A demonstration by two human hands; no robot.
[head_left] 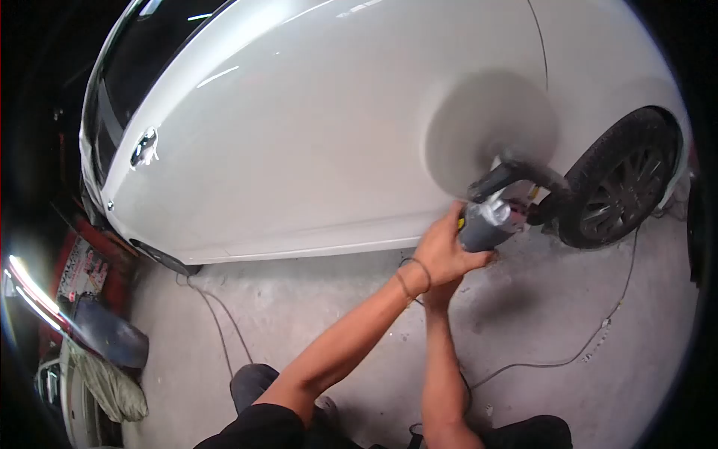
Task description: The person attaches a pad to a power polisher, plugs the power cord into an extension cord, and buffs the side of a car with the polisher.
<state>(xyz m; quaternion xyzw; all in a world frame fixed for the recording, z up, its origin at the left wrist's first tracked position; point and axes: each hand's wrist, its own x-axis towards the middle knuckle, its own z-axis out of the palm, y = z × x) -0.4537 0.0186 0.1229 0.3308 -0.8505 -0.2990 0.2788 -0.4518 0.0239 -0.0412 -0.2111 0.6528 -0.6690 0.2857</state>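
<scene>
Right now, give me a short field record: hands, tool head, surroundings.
left hand: gripping the grey power tool
right hand: mostly hidden behind the left; grip unclear
tool head: blurred round disc in front of the white car side; contact unclear
nearby: dark wheel, at image right; cable on the floor

The grey concrete floor (321, 288) is scuffed and speckled, with a dark patch at right. A thin dark cable (516, 365) curves across its right side toward the far wheel (622, 185), whose tyre rests there; another cable (217, 322) lies looped at left.
</scene>
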